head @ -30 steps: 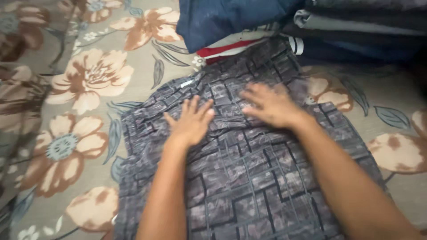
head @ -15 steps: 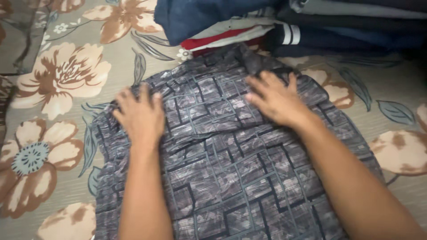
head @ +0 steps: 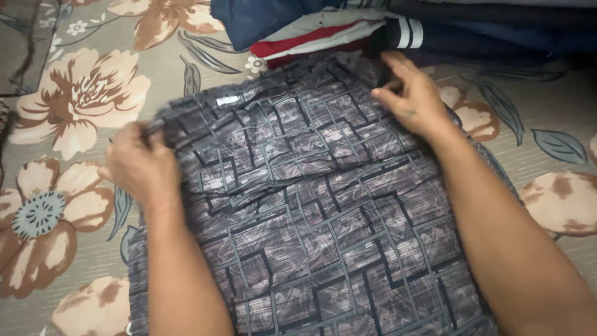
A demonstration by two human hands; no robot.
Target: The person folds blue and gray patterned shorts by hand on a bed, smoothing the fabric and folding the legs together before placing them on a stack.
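1. A grey patterned shirt [head: 311, 211] with a dark block-line print lay spread flat on a floral bedsheet [head: 81, 93], its collar end pointing away from the person and toward a stack of folded clothes [head: 373, 28].

2. The left hand [head: 142, 163] was curled shut on the shirt's left edge, pinching a bit of fabric near the shoulder between thumb and fingers.

3. The right hand [head: 411, 98] was closed in a narrow pinch on the shirt's upper right corner, close beside the stack; how much cloth it held could not be told, since the fingers hid the edge.

4. Judged from these grips, the step in hand was taking hold of the two upper corners. To do it well, both pinches should sit at matching points on the shoulders, so the cloth hangs or folds evenly.

5. The fabric between the hands showed a shallow ridge across the chest; keeping light, even tension outward would likely flatten it, whereas a pull from one side alone could skew the shirt.

6. The right-hand grip lay very near the red and striped garments of the stack, so care seemed needed not to catch them along with the shirt.

7. The shirt ran from between the two hands down under both forearms to the lower frame edge, its small pale label [head: 227, 99] lying between the hands.
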